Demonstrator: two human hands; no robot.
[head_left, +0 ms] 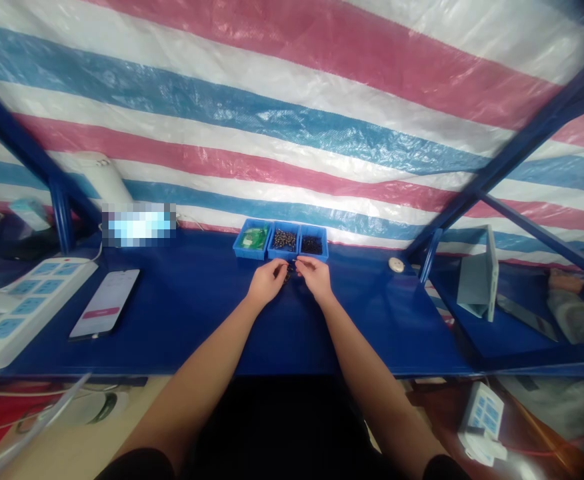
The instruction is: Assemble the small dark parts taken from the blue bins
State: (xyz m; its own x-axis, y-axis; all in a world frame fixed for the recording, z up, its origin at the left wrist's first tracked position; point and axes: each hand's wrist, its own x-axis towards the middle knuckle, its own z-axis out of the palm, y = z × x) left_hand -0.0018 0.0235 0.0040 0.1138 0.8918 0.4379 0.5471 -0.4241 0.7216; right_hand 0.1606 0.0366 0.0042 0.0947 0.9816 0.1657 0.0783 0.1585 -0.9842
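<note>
My left hand (269, 280) and my right hand (315, 275) meet with fingertips almost touching, just in front of the blue bins. Both are closed in a pinch. A small black part (289, 272) shows at the left fingertips, and a tiny dark piece is at the right ones; both are too small to name further. Behind the hands stand three blue bins in a row. The left bin (250, 253) holds a green plastic bag (253, 238). Many small dark, shiny parts (285, 241) fill the middle bin, and small black parts (312, 245) lie in the right one.
On the blue table (187, 320) lie a phone (105, 304) and a white power strip (32, 307) at left, with a blurred-out lit screen behind. A round whitish object (396, 265) lies at right. Blue frame bars flank the table; beyond is a tablet stand (479, 277) and another person's sleeve (577, 317).
</note>
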